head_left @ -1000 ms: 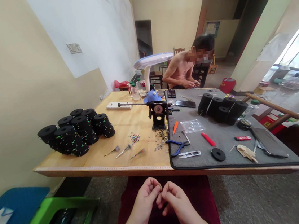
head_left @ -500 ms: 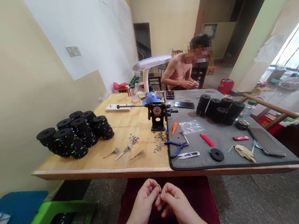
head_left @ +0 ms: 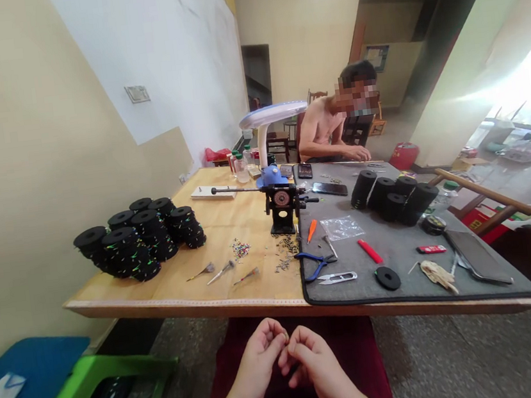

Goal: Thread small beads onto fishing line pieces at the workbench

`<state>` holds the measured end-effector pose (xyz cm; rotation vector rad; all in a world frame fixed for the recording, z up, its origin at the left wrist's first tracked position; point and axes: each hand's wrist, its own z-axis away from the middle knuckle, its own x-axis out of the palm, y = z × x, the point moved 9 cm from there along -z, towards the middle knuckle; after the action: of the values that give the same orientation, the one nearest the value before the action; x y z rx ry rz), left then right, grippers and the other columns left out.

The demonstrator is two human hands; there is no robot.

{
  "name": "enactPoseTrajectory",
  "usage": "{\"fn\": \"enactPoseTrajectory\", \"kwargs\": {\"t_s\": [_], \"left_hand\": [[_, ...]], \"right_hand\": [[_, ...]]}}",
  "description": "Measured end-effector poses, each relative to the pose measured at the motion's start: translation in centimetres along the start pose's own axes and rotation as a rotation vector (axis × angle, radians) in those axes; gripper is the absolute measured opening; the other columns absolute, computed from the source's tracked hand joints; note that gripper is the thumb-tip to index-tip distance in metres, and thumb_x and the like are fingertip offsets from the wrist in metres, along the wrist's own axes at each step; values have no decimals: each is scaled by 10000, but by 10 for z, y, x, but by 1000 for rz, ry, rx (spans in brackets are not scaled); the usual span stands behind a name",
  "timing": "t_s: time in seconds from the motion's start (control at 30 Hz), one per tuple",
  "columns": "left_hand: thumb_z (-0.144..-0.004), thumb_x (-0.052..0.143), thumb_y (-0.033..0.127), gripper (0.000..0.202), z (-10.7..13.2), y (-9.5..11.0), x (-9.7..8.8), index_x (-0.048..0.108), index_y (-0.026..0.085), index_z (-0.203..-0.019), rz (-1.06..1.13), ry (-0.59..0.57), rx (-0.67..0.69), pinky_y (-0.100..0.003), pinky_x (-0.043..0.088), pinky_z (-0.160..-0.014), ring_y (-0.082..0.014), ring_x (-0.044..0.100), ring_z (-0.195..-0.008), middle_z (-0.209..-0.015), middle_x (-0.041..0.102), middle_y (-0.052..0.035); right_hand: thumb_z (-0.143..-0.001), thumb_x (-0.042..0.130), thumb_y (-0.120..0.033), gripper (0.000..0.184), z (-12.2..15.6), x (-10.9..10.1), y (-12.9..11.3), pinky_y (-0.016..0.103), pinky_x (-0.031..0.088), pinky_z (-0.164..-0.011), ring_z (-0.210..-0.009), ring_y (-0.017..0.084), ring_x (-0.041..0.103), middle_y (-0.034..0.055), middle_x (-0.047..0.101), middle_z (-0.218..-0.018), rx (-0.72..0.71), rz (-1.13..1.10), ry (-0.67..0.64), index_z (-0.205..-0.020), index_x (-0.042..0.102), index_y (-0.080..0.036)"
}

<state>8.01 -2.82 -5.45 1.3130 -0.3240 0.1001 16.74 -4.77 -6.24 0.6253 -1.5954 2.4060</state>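
Observation:
My left hand (head_left: 264,353) and my right hand (head_left: 308,355) meet above my lap, below the table's front edge. Thumb and fingers are pinched together on both, with the tips almost touching. Whatever lies between them is too small to make out. Beyond them on the table are silver thread snips (head_left: 338,278), blue-handled pliers (head_left: 316,265) and a black foam spool (head_left: 387,278). Three small thin tools (head_left: 225,268) lie on the bare wood, near a heap of coloured beads (head_left: 241,248) and scattered small metal pieces (head_left: 285,251).
Stacked black spools (head_left: 138,240) stand at the left, more spools (head_left: 393,196) at the right. A black winding device (head_left: 280,207) and a desk lamp (head_left: 270,176) occupy the middle. Another person (head_left: 325,130) sits across the table. A green stool (head_left: 93,375) is at lower left.
The view has shifted slightly, so the table appears a little farther right. My hands keep nearly the same pinched pose. Across the table, the other person's hand has moved to the right.

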Motion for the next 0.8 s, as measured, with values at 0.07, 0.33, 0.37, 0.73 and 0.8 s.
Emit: {"fn": "enactPoseTrajectory", "kwargs": {"t_s": [0.07,0.33,0.37,0.73,0.8], "left_hand": [[-768,661,316,189,1,3,0,530,181,-747,-15,-1,16,-198,398,-507,-75,452,-499,-655,550,44],[-777,647,305,167,0,10,-1,539,181,-747,-79,10,74,-213,415,-547,-92,481,-542,-685,566,28],[-779,644,304,166,0,9,-1,537,182,-747,-77,10,71,-213,414,-546,-91,478,-537,-682,564,31],[-797,615,275,128,-1,5,-2,532,183,-762,-71,1,61,-204,403,-535,-83,449,-519,-660,539,43],[-799,614,262,116,0,6,-3,537,182,-763,-83,7,72,-207,410,-552,-88,464,-539,-675,549,35]], "right_hand": [[-717,663,-335,241,-1,0,0,158,425,-408,-539,113,591,19,657,-631,0,-8,-1,-683,491,-170],[-712,669,-332,242,-1,-1,1,165,430,-411,-540,118,596,26,666,-643,-1,-41,1,-679,491,-172],[-712,667,-330,240,-1,-1,1,165,430,-412,-541,117,596,27,666,-645,-2,-44,-1,-680,490,-171],[-715,660,-315,222,-2,-1,1,161,431,-414,-546,115,595,30,668,-661,4,-38,-7,-685,496,-168],[-717,658,-313,221,-2,-1,1,159,428,-411,-549,115,596,31,668,-660,5,-42,-6,-685,494,-169]]}}
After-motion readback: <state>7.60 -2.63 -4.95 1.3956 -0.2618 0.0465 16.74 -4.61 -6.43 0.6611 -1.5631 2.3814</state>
